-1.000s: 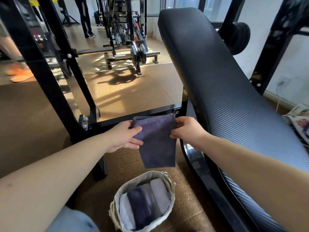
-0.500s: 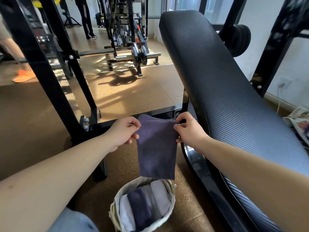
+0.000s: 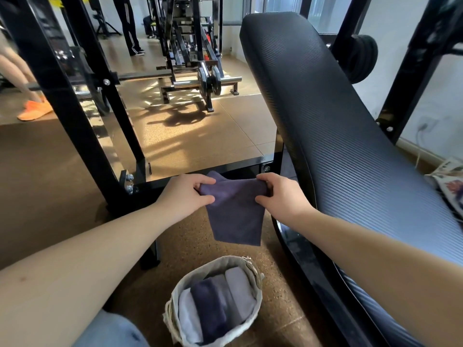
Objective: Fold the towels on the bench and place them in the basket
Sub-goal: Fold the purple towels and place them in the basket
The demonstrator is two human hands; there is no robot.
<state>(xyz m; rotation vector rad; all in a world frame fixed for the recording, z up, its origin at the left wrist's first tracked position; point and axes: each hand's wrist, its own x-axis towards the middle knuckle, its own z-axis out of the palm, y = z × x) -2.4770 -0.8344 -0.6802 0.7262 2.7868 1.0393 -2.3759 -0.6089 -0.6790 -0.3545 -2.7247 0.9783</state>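
Note:
A dark purple towel (image 3: 235, 214), folded small, hangs in the air above the floor. My left hand (image 3: 185, 196) pinches its top left corner and my right hand (image 3: 280, 196) pinches its top right corner. Straight below it stands a round cloth basket (image 3: 253, 267) holding several rolled towels (image 3: 215, 304), pale grey and dark purple. The black padded bench (image 3: 338, 126) runs along the right, with no towel on the part I can see.
A black steel rack frame (image 3: 75, 116) stands at the left, its crossbar (image 3: 225, 169) just behind my hands. A barbell rack (image 3: 200, 78) sits farther back on the cork floor. A patterned cloth (image 3: 448, 176) lies at the right edge. People's legs show at the far left and back.
The towel's top edge has bunched and sagged between my hands. Both hands shifted slightly, still gripping the corners above the basket.

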